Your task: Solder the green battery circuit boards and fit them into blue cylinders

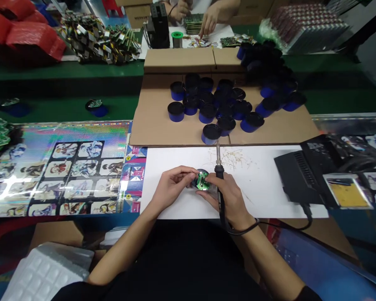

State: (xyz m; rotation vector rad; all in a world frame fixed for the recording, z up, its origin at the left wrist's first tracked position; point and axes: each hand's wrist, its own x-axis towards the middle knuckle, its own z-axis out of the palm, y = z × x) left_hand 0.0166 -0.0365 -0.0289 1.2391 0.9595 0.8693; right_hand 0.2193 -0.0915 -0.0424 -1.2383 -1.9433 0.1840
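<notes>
Both hands meet over the white sheet [169, 156] in front of me. A small green circuit board [203, 180] sits between them, with a dark round part partly hidden beneath it. My left hand [175, 184] pinches its left edge between thumb and fingers. On the other side, my right hand [228, 192] has its fingertips on the board's right edge. A soldering iron [219, 167] is also held in my right hand, tip pointing away from me, its black cord running down past the wrist. Thin wire clippings [235, 158] lie scattered beyond the hands.
Several blue round housings with black tops [176, 111] stand on cardboard [153, 125] ahead. A black soldering station [296, 171] is at right, beside a yellow sponge tray [347, 192]. Board piles [97, 39] lie far left. Across the bench, another person's hands [211, 19] handle boards.
</notes>
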